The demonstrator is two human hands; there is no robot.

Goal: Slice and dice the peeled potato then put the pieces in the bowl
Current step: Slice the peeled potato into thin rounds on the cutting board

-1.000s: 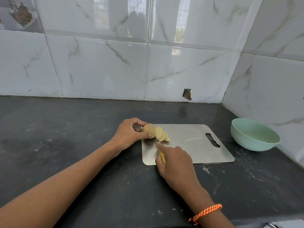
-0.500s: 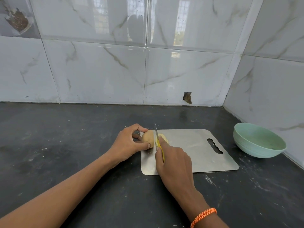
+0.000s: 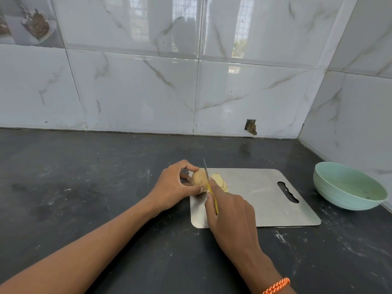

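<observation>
Right hand (image 3: 231, 211) between potato (image 3: 199, 177), bowl (image 3: 347, 187)

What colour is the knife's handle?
Yellow. The knife handle shows in the head view, gripped by the right hand.

Honestly nothing to read here, no labels, brands or numbers on anything, just plain surfaces all round.

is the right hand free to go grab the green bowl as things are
Probably not yet: the right hand grips the knife mid-cut in the potato. The counter toward the green bowl looks unobstructed.
</observation>
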